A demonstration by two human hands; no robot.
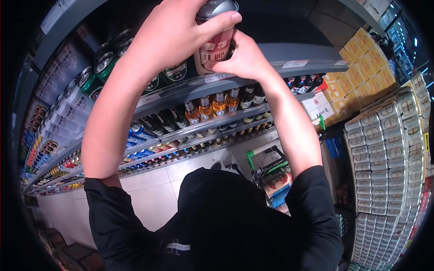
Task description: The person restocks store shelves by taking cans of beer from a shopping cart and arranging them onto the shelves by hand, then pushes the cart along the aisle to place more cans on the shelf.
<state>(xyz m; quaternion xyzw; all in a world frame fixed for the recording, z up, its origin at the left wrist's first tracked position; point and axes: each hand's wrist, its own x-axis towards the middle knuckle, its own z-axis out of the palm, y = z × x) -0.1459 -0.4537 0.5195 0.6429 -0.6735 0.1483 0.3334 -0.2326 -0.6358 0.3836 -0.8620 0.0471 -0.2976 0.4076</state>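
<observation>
At the top of the view, a tall beige and red beer can with a silver top stands upright at the front edge of the upper shelf. My left hand is wrapped around its upper left, the thumb lying across the can near the top. From the other side my right hand grips the lower part, its thumb over the front; the fingers behind are hidden. Left of this can are dark green cans on the same shelf. A price label runs along the edge below.
Lower shelves carry bottles with amber contents and dark bottles. White cans line the left. A shopping cart with green parts stands at my right, packages inside. Yellow cartons and stacked can packs rise farther right.
</observation>
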